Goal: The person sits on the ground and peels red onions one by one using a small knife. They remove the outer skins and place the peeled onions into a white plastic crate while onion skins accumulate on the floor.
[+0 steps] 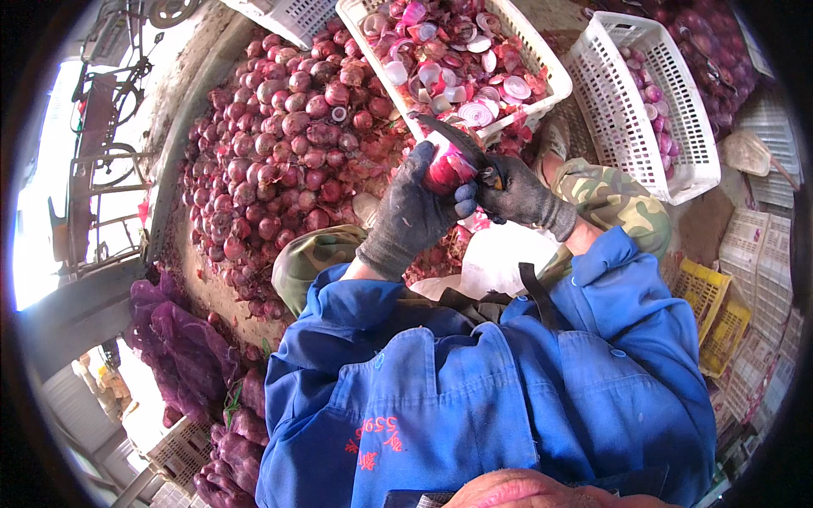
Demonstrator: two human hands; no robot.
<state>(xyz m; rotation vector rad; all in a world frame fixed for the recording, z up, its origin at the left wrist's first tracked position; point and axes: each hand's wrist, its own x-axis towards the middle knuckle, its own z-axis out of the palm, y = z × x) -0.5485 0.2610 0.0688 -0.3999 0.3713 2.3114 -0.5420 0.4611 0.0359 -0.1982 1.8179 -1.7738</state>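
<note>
My left hand, in a dark grey work glove, grips a red onion whose outer skin is partly off, baring a pale patch. In my gloved right hand is a knife with a dark curved blade. The blade lies across the top of the onion, its tip pointing up and left. Just beyond my hands stands a white plastic crate of onion peel and cut slices. My fingers hide most of the knife handle.
A big heap of unpeeled red onions spreads on the left. To the right, another white crate holds peeled onions. Purple mesh sacks lie at lower left, yellow crates at far right. A scoop rests near the right crate.
</note>
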